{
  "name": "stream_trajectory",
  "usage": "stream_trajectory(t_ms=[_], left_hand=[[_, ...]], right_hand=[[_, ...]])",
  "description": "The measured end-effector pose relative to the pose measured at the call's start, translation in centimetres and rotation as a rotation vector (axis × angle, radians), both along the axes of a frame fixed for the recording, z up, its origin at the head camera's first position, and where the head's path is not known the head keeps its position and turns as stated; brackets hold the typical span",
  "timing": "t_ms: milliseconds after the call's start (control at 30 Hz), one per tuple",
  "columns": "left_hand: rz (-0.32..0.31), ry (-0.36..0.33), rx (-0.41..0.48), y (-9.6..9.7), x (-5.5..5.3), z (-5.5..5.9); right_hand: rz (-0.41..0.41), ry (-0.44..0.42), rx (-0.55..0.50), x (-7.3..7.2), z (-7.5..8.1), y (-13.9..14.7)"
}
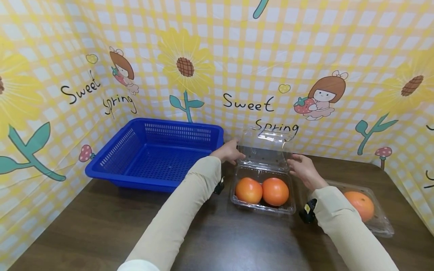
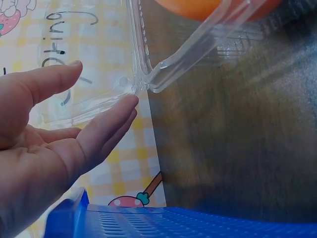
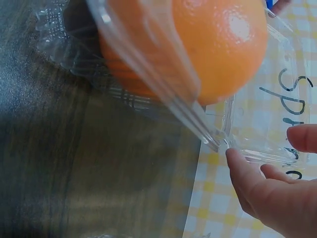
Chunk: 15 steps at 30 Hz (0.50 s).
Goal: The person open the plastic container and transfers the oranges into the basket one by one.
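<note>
A clear plastic clamshell box (image 1: 264, 209) stands on the table with its lid (image 1: 264, 145) raised at the back. Inside it, two oranges, the left one (image 1: 249, 191) and the right one (image 1: 275, 192), sit side by side. My left hand (image 1: 228, 151) is at the lid's left side; its straight fingers reach the hinge corner, thumb apart, in the left wrist view. On the opposite side, my right hand (image 1: 305, 171) has its fingertips (image 3: 234, 154) right at the other hinge corner, with the thumb held away. Nothing is gripped between either thumb and fingers.
To the left stands a blue plastic basket (image 1: 154, 181) with slotted walls. At the right, partly behind my right forearm, another orange (image 1: 360, 206) sits in a second clear container (image 1: 383, 226). A yellow checked cloth (image 1: 237, 56) hangs behind the brown table (image 1: 234, 241).
</note>
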State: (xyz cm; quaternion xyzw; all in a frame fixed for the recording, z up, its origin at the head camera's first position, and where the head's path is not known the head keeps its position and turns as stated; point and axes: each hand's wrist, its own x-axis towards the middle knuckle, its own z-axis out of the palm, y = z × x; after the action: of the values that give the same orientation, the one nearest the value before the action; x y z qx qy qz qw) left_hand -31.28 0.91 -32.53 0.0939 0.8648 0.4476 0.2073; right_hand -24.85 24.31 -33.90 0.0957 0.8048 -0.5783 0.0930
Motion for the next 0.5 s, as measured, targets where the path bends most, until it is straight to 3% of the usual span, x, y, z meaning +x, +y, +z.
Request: stream_trajectory(t_ms=[267, 500], left_hand=[[-0.010, 0.021, -0.059, 0.07, 0.30, 0.21], [-0.073, 0.021, -0.050, 0.04, 0.74, 0.41]], right_hand=[[0.022, -0.004, -0.005, 0.27, -0.06, 0.09], [0.049, 0.002, -0.005, 0.63, -0.08, 0.18]])
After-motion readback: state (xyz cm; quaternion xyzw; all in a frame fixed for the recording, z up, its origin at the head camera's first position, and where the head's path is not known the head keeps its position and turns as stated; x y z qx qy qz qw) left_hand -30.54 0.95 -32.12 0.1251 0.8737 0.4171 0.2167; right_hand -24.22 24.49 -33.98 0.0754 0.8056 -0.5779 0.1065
